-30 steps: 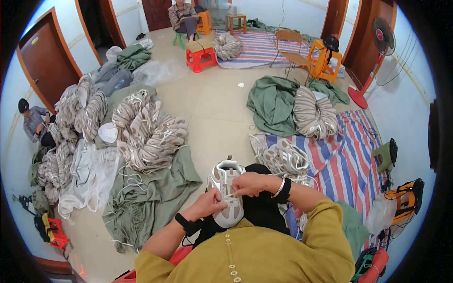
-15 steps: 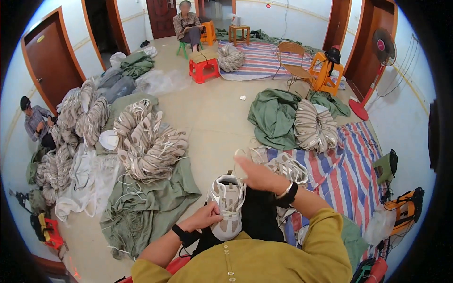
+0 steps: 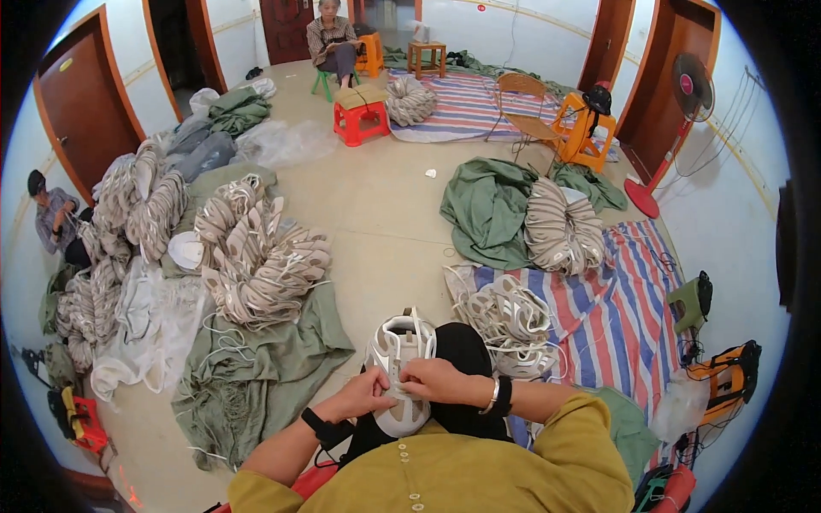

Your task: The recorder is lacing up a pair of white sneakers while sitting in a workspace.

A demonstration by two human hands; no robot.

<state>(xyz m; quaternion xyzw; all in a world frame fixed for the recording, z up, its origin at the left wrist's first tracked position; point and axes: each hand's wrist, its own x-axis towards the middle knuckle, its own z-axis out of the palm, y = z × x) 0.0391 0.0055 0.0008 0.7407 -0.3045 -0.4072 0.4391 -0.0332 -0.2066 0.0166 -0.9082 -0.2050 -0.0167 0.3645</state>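
Smooth beige floor; hands pinched closed at a rounded pale shoe, hold unclear

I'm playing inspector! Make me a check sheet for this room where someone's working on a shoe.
Surface: pale floor; striped sheet at right.
Job's things: one pale shoe, toe pointing toward the mustard top.
Clutter: shoe-part bundle and green cloth at left.
Fingers: left fingers and right fingers at the shoe's lacing; exact grip unclear.
Cables: dark cords near the right wall.
Surroundings: seated person at back, another person at left; standing fan.
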